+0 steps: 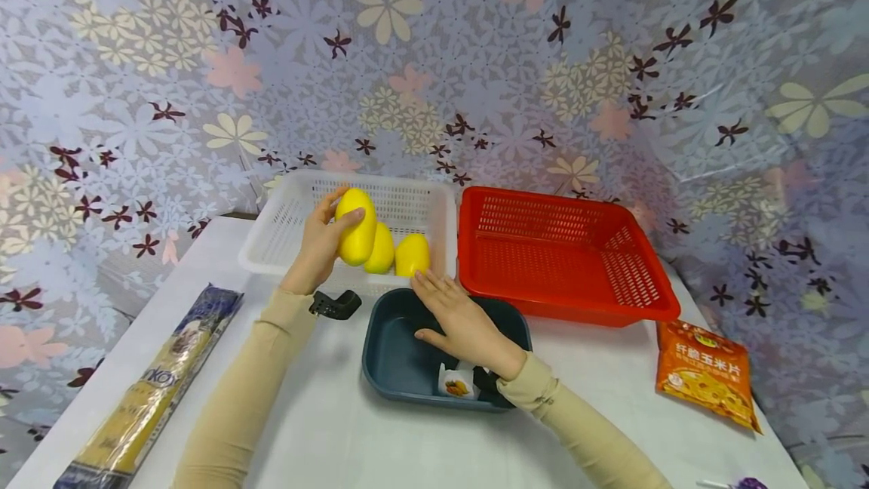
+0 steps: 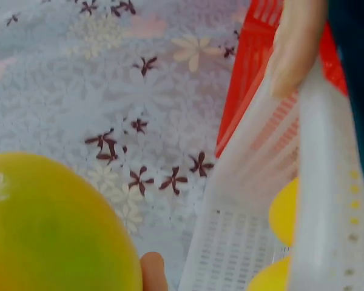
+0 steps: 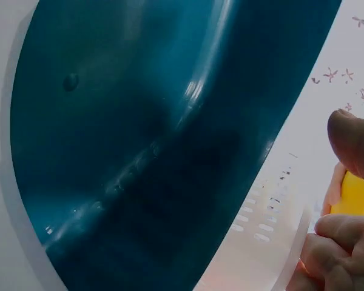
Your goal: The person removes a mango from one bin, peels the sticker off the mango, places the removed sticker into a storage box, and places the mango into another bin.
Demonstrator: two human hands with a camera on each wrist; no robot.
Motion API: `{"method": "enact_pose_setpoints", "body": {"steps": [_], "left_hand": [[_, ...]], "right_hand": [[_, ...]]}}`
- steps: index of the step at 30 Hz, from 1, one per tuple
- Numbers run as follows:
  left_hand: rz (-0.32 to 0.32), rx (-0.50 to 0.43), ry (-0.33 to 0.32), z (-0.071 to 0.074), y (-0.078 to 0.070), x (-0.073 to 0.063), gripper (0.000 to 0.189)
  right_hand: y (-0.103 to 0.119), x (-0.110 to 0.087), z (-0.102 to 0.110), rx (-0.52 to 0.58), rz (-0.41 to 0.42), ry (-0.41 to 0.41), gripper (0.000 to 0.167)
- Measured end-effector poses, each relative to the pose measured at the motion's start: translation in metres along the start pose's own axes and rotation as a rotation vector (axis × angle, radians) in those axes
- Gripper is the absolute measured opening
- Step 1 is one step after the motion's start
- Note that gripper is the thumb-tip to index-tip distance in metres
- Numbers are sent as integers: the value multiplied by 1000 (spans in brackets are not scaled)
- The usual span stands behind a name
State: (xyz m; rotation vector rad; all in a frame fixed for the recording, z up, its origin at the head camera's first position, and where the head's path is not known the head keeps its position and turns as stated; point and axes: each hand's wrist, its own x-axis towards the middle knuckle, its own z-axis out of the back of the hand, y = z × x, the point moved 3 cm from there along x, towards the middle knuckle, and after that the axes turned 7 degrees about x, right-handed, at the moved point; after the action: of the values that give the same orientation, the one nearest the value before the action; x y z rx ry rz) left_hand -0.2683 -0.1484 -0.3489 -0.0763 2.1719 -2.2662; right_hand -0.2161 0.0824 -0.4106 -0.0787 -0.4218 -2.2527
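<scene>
My left hand (image 1: 320,244) grips a yellow mango (image 1: 357,226) above the white basket (image 1: 407,201). Up close in the left wrist view, that mango (image 2: 54,224) shows a greenish tint. Inside the basket lie two more yellow mangoes, one (image 1: 380,249) partly behind the held fruit and the other (image 1: 412,255) to its right. Stretched over the dark blue tub (image 1: 397,357), my right hand (image 1: 465,323) has its fingers extended toward the basket's front rim; whether they touch it I cannot tell. The right wrist view shows mostly the tub's inside (image 3: 127,79).
A small white packet (image 1: 456,382) sits in the tub, partly hidden by the right wrist. The red basket (image 1: 563,270) stands right of the white one. An orange snack bag (image 1: 706,376) lies far right, a long noodle-like pack (image 1: 156,391) at left. A patterned wall backs the table.
</scene>
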Motion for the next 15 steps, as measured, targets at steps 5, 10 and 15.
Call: {"method": "enact_pose_setpoints", "body": {"steps": [5,10,15], "left_hand": [[21,27,2,2,-2,14,62],[63,66,-23,2,1,28,63],[111,131,-57,6,6,41,65]], "right_hand": [[2,-1,0,-20,3,-15,81],[2,-1,-1,-26,13,-34,80],[3,-1,-2,-27,20,-56,80]]}}
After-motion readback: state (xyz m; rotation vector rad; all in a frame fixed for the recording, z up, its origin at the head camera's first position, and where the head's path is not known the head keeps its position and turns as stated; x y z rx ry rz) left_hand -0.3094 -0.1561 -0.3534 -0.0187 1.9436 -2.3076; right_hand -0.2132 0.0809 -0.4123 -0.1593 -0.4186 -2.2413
